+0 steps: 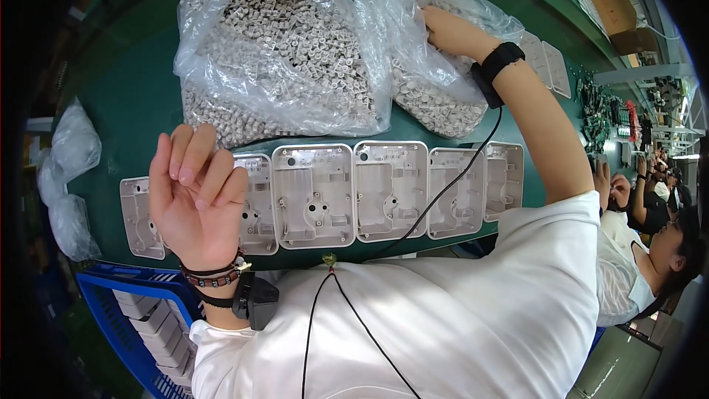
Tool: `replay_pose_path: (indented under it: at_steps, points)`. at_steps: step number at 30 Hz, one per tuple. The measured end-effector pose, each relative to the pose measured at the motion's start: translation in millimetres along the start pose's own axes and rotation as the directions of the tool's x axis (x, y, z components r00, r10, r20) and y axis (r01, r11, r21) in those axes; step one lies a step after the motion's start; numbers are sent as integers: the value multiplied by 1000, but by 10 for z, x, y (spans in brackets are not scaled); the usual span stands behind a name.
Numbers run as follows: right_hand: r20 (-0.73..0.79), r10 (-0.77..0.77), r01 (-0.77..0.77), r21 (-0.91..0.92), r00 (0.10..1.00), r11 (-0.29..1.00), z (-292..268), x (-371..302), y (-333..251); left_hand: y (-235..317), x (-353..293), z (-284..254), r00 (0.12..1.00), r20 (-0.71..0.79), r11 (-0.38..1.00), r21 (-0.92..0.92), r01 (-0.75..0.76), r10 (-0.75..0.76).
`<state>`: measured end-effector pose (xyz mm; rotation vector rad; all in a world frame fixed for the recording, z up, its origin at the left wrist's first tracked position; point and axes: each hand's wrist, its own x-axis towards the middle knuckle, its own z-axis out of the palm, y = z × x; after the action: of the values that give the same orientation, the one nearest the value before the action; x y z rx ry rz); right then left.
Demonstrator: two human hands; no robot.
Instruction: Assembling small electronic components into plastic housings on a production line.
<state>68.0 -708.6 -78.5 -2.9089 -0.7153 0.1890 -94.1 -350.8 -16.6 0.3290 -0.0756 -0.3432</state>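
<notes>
Count on the desk [133,96]: six grey moulded housings [314,196] in one row, one partly hidden. Two clear plastic bags [284,52] of small grey parts, too many to count. One blue crate [125,310] beside the desk.

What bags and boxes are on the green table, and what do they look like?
Big clear bag: table top middle, lumpy, full of small grey parts.
Second clear bag: beside it, right hand reaching inside.
Empty bags: left edge, crumpled, whitish.
Cardboard box: far right, brown.
Blue crate: lower left, holding grey housings.
</notes>
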Motion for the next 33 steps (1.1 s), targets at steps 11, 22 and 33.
replay_pose_path:
  at_steps: [11,22,33]
  points:
    - [-118,130,-127,35,985,991,-150,-51,27,-90,2,55,999,-12,998,26,53,-53]
    - [-214,101,-109,-26,972,994,-55,31,106,-208,-54,111,995,-14,995,24,101,-100]
    - [-588,102,-143,-24,802,989,-609,-380,-725,-457,20,21,965,-113,967,-126,223,-237]
